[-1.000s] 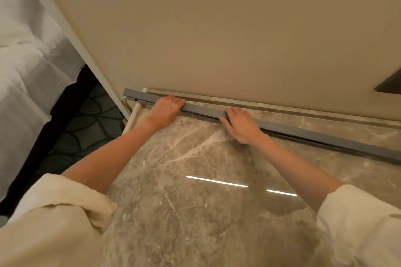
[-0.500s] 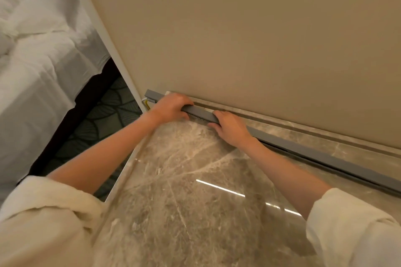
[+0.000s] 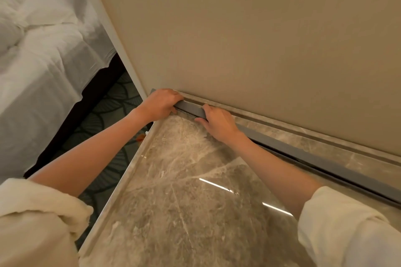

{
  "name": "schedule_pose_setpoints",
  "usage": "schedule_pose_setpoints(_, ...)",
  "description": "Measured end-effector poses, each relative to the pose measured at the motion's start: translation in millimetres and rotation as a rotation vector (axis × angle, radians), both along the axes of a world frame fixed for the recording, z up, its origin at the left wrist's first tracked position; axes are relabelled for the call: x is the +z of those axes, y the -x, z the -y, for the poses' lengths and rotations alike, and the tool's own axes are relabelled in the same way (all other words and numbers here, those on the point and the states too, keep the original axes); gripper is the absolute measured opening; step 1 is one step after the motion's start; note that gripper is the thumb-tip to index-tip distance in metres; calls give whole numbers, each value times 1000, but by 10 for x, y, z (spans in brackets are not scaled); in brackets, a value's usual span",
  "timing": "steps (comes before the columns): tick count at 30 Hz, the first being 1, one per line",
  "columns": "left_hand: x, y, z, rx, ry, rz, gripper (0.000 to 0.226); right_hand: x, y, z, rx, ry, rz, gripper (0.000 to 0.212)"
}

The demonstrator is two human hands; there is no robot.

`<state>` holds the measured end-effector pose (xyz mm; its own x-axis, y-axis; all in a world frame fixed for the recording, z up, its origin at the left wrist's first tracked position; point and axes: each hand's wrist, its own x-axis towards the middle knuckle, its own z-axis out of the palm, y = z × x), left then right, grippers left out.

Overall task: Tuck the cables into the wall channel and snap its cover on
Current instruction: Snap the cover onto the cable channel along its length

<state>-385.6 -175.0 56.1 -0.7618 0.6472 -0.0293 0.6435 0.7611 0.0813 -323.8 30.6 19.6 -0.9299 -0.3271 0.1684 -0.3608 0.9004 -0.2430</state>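
A long grey channel cover (image 3: 303, 154) lies along the back of a marble top (image 3: 173, 191), just in front of the beige wall (image 3: 238, 39). My left hand (image 3: 161, 103) is closed over the cover's left end, near the corner of the top. My right hand (image 3: 218, 121) presses on the cover a short way to the right, fingers curled over its front edge. Between the hands a short grey stretch of cover (image 3: 192, 108) shows, with a bit of the channel underneath. The cables are hidden.
A bed with white sheets (image 3: 43, 50) stands to the left beyond a white wall edge (image 3: 104, 28). Dark patterned carpet (image 3: 104, 115) lies below the marble top's left edge. A small orange thing (image 3: 140, 137) shows beside that edge. My cream sleeves fill the lower corners.
My left hand has slid left to the cover's end and my right hand has followed it leftward. The camera view has turned, so the bed shows more.
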Motion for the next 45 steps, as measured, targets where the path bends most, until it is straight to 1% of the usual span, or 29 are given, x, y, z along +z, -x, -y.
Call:
schedule_pose_setpoints(7, 49, -2, -45, -5, 85, -20, 12, -22, 22, -73, 44, 1, -11, 39)
schedule_pose_setpoints(10, 6, -27, -32, -32, 81, -71, 11, -34, 23, -63, 40, 18, -8, 39)
schedule_pose_setpoints(11, -20, -40, -19, -42, 64, -93, 13, -35, 19, -66, 39, 28, -7, 39)
schedule_pose_setpoints(13, -95, -70, 25, -58, 47, -124, 26, -36, -1, -72, 32, 41, -14, 38)
schedule_pose_setpoints(16, -233, -128, 93, -55, 74, -177, 42, -32, -46, -59, 8, 70, 7, 39)
schedule_pose_setpoints(18, -289, -185, 114, -52, 25, -222, 45, -18, -48, 15, -75, 124, 79, 44)
schedule_pose_setpoints(21, -324, -218, 111, -74, -38, -307, 49, 80, 135, 181, -278, 238, 295, 54)
schedule_pose_setpoints(22, -337, -220, 109, -81, -48, -334, 49, 114, 208, 238, -286, 251, 358, 55)
schedule_pose_setpoints(24, -365, -222, 109, -77, -54, -362, 50, 157, 309, 347, -269, 231, 418, 54)
schedule_pose_setpoints(27, -363, -223, 84, -36, -117, -290, 47, 121, 346, 453, -282, 118, 383, 51)
schedule_pose_setpoints(30, -216, -213, 67, 8, -231, -96, 45, 109, 341, 476, -332, 135, 342, 53)
schedule_pose_setpoints(34, 2, -175, 61, 38, -214, 124, 48, 107, 269, 486, -338, 149, 325, 55)
schedule_pose_setpoints(36, 64, -98, 45, 115, -218, 165, 50, 117, 204, 511, -329, 134, 315, 52)
schedule_pose_setpoints(39, 95, 16, -40, 148, -194, 82, 56, 176, 152, 545, -314, 129, 284, 50)
schedule_pose_setpoints(42, 69, 28, -121, 81, -39, -68, 54, 249, 140, 523, -313, 120, 245, 50)
schedule_pose_setpoints(45, 17, -26, -152, 35, 49, -155, 56, 270, 94, 465, -312, 109, 234, 48)
